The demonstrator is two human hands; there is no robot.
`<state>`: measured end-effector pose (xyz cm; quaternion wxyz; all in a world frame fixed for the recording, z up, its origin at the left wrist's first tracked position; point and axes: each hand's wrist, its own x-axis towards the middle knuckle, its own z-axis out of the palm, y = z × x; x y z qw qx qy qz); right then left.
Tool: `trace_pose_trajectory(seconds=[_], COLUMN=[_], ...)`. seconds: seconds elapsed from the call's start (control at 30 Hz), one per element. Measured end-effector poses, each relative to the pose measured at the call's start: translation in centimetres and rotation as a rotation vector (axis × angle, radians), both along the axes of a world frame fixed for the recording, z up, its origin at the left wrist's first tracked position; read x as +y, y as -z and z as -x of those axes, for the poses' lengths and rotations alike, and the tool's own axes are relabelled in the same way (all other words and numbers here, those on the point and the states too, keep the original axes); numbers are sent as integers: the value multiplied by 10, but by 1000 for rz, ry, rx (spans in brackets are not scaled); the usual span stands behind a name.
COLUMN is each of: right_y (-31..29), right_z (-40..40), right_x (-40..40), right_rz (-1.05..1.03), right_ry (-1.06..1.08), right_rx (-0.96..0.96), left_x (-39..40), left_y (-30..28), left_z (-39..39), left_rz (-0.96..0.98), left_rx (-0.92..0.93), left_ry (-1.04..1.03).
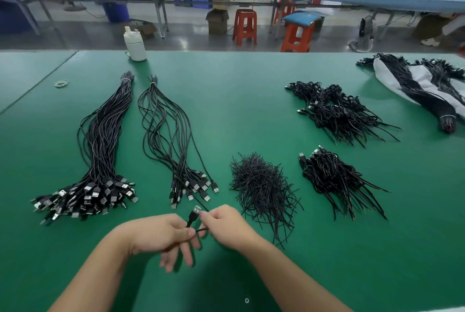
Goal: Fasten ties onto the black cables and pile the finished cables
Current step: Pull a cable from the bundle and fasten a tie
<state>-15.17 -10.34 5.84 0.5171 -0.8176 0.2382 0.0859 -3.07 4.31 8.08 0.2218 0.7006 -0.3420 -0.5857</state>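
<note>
A single black USB cable (193,216) stands up between my hands near the table's front edge, plug end up. My left hand (166,236) pinches it between thumb and forefinger, with the other fingers hanging down. My right hand (226,226) grips the cable just right of the plug, fingers curled. Two long bundles of untied black cables (103,145) (171,140) lie to the left. A heap of loose black ties (261,185) lies right of my hands. Tied cables are piled further right (334,180) and behind that (337,112).
The green table (241,100) carries a white bottle (135,44) at the back, rubber bands (61,83) at the far left, and more bundled cables on a grey cloth (425,85) at the far right. Stools and benches stand beyond.
</note>
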Motion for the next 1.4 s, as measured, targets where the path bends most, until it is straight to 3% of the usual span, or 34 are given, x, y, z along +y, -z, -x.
trace_pose_trajectory(seconds=[0.17, 0.27, 0.37, 0.47, 0.53, 0.63, 0.73, 0.8, 0.9, 0.97, 1.03, 1.1, 1.3, 1.4], right_y=[-2, -3, 1, 9, 13, 13, 6, -3, -16, -21, -21, -18, -7, -7], right_z=[-4, -6, -3, 0, 0, -1, -3, -3, -4, -2, 3, 10, 24, 27], right_x=[4, 4, 5, 12, 14, 2, -19, -28, -28, -25, -20, -14, -13, -18], right_rz=[4, -137, -266, -251, -338, -666, -945, -982, -945, -923, -866, -783, -299, -225], right_ry=[38, 115, 106, 62, 97, 236, 371, 355, 275, 231, 184, 149, 194, 184], right_rx=[-82, -155, -192, -206, -218, -246, -284, -312, -349, -384, -403, -396, -270, -260], left_x=[-4, -10, -23, -33, -32, -23, -10, -11, -28, -39, -47, -53, -76, -80], left_y=[3, 4, 10, -2, -12, -26, -35, -35, -29, -21, -16, -14, -11, -15], left_z=[7, 6, -1, -12, -12, -9, -10, -7, 6, 11, 13, 19, 45, 51], left_rz=[-6, 185, 596, 883, 934, 922, 630, 369, 218, 334, 525, 629, 772, 814], left_rx=[-169, -224, 89, 574, 745, 763, 326, -19, -397, -454, -163, 34, 301, 449], left_ry=[14, -287, -954, -1258, -1201, -771, -151, 57, -73, -320, -544, -590, -779, -843])
